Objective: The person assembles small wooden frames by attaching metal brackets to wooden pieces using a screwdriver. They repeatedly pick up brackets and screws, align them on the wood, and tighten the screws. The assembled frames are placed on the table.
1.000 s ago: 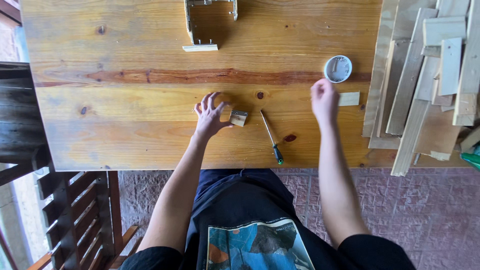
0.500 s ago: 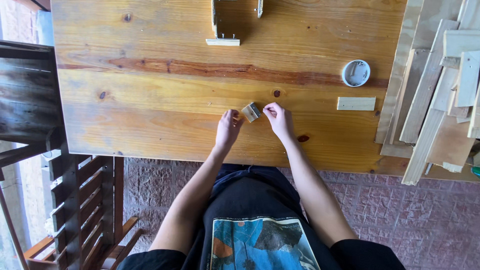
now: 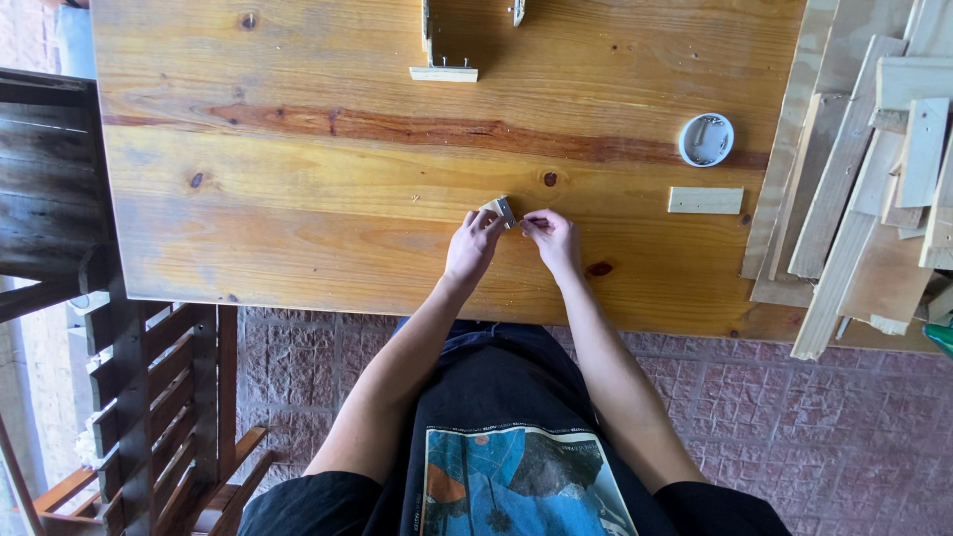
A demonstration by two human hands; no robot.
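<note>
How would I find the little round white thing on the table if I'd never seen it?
Start at the big wooden table and look toward the stack of pale planks along one side. Just beside that stack sits the small round white dish, above a short flat wood strip. It is the only round, white thing there.

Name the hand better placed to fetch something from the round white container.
Right. The right hand lies on the side of the round white container, with bare table between. The left hand holds the small wooden block.
</note>
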